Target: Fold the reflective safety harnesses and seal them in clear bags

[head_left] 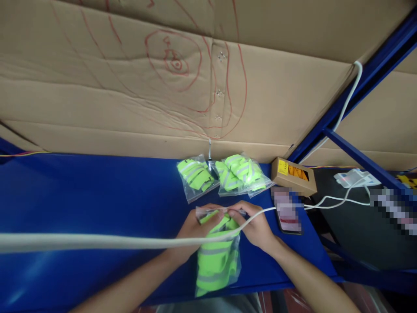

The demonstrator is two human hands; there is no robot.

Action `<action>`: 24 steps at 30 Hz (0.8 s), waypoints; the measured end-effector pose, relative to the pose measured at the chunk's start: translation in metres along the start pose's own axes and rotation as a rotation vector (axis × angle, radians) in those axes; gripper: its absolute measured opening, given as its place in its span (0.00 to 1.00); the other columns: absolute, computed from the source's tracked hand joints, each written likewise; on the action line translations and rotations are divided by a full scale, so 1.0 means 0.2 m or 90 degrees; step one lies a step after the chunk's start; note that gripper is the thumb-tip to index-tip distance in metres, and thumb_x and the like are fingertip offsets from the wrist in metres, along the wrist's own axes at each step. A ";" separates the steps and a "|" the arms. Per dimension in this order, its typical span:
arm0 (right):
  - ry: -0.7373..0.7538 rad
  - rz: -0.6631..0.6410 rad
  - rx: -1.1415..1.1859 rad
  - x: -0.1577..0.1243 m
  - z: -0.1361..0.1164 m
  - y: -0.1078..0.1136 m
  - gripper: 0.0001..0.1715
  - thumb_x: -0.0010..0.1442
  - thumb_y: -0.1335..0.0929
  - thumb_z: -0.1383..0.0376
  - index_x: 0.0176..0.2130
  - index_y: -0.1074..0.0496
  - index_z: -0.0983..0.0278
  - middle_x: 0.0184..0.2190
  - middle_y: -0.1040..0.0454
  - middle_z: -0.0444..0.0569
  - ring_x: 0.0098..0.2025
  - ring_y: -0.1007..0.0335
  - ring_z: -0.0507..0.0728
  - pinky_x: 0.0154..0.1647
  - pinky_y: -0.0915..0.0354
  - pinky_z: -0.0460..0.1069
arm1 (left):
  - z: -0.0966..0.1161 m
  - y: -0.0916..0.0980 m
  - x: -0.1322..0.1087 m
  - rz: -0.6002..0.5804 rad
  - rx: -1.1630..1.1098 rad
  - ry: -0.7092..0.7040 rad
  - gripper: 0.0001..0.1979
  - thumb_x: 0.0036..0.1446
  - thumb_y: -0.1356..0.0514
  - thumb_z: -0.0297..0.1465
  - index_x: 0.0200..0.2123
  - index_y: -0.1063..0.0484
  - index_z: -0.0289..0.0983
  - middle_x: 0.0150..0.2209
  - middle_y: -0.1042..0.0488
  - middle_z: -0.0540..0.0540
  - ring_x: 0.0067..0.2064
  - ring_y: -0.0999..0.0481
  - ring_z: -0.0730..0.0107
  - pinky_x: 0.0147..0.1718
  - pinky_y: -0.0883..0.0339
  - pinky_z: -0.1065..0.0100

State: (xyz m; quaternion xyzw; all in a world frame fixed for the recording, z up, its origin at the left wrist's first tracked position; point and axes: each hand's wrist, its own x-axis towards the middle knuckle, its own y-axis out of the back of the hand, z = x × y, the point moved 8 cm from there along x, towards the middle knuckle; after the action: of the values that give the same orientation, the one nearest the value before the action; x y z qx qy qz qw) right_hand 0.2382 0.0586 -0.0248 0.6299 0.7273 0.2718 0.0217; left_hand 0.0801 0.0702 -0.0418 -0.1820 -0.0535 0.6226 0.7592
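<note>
We see both hands meeting at the mouth of a clear bag (217, 261) that lies flat on the blue table (81, 195), close to its near edge. The left hand (194, 227) pinches the left part of the bag's top strip, fingers curled over it. The right hand (257, 228) pinches the right part of the same strip, and its fingertips nearly touch those of the left. The bag stretches from the hands back toward us, so its body lies between the two wrists and below them. Inside it we make out a folded neon green vest (213, 265) with grey reflective bands.

A white cable (97, 241) runs across the view in front of the left forearm and over the top of the bag, then on to the right past the right hand. Beyond the hands, well apart from them, two more bagged vests (197, 176) lie side by side against the cardboard wall (130, 87). A small cardboard box (293, 176) sits just right of them, and a blurred phone (286, 213) lies near the right hand.
</note>
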 end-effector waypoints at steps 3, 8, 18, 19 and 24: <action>0.029 -0.008 -0.015 -0.01 -0.03 -0.01 0.09 0.70 0.33 0.61 0.43 0.22 0.59 0.37 0.18 0.48 0.38 0.20 0.57 0.41 0.28 0.50 | -0.03 -0.01 -0.01 -0.037 0.027 0.024 0.12 0.52 0.27 0.38 0.34 0.16 0.34 0.34 0.18 0.41 0.35 0.21 0.62 0.33 0.28 0.70; 0.023 -0.004 -0.006 -0.02 -0.04 0.00 0.08 0.67 0.29 0.60 0.44 0.23 0.60 0.38 0.19 0.48 0.39 0.21 0.57 0.41 0.28 0.49 | -0.04 -0.01 -0.01 -0.105 0.008 0.042 0.15 0.51 0.27 0.39 0.38 0.16 0.34 0.37 0.17 0.39 0.39 0.20 0.58 0.36 0.28 0.68; -0.014 0.020 -0.044 -0.01 0.01 0.05 0.10 0.68 0.30 0.59 0.36 0.24 0.62 0.30 0.23 0.45 0.32 0.27 0.53 0.34 0.33 0.47 | -0.04 0.12 0.06 0.002 0.168 -0.021 0.18 0.49 0.27 0.45 0.35 0.14 0.36 0.35 0.15 0.38 0.38 0.17 0.54 0.39 0.24 0.62; -0.013 0.017 -0.041 -0.01 0.01 0.05 0.10 0.68 0.30 0.59 0.36 0.24 0.62 0.30 0.23 0.45 0.32 0.26 0.53 0.34 0.33 0.47 | -0.05 0.12 0.07 -0.004 0.170 -0.015 0.18 0.49 0.27 0.45 0.35 0.14 0.37 0.36 0.15 0.39 0.38 0.17 0.54 0.39 0.24 0.63; -0.033 -0.023 -0.048 0.02 0.01 0.07 0.10 0.67 0.30 0.59 0.37 0.25 0.63 0.29 0.25 0.45 0.31 0.29 0.52 0.33 0.35 0.46 | -0.03 0.13 0.08 -0.025 0.183 0.009 0.19 0.50 0.28 0.45 0.39 0.15 0.36 0.38 0.15 0.41 0.42 0.17 0.56 0.43 0.25 0.65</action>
State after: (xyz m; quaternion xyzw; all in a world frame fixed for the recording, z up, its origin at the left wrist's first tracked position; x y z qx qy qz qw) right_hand 0.2502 0.0636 -0.0198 0.6224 0.7268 0.2822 0.0690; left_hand 0.0619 0.0876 -0.0587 -0.0747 0.0383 0.6078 0.7897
